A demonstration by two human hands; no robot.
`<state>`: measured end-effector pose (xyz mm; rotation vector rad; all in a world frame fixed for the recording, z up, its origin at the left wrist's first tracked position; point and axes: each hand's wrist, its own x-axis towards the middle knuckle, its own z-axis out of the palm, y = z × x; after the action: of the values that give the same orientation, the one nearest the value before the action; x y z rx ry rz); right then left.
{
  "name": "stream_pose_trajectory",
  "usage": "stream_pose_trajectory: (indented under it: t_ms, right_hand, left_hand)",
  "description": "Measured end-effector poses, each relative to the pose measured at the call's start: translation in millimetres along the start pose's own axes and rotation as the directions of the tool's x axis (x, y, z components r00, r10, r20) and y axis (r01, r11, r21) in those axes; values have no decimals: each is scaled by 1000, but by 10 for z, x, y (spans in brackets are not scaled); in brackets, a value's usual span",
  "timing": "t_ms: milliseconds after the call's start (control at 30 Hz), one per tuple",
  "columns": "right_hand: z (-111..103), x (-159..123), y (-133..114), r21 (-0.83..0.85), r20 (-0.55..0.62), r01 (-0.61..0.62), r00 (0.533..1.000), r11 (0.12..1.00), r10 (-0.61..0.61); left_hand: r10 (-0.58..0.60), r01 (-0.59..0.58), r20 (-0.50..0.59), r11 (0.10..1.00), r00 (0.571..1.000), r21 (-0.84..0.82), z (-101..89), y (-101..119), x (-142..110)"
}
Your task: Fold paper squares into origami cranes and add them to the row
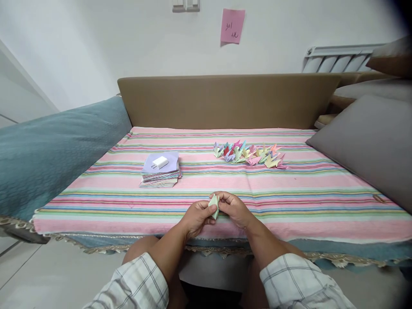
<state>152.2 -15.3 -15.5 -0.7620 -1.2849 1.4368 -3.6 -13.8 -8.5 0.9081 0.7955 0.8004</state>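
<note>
A small piece of pale green folded paper (pixel 213 207) is held between my two hands, above the front part of the striped cloth. My left hand (pixel 198 216) pinches its left side, with the thumb lying across the front. On the upper right edge, the fingers of my right hand (pixel 233 208) are closed on the same paper. Some of the fingertips behind it are hidden. Beyond my right hand lies a group of several folded paper cranes (pixel 249 154) in many colours. To the left stands a stack of square paper sheets (pixel 161 174), lilac on top.
A white plug adapter (pixel 160 162) rests on the paper stack. The striped cloth (pixel 106 184) covers the sofa seat, with a brown backrest (pixel 225 101) behind. A blue armrest (pixel 58 146) bounds the left, a grey cushion (pixel 370 141) the right. A small brown object (pixel 379 198) lies near the cushion.
</note>
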Motion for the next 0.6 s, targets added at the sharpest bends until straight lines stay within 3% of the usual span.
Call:
stream_pose_trajectory:
  t_ms: [267,600]
  right_hand:
    - [-84,-24,-68,-111,61,44,997,993,-37]
    - [-65,-21,-39,-440,-11,266,953,858,-302]
  left_hand:
    - [8,-14,40,989,999,145,-27,-7,-10]
    - [30,-30,-59,1000,998,-7,20,8,10]
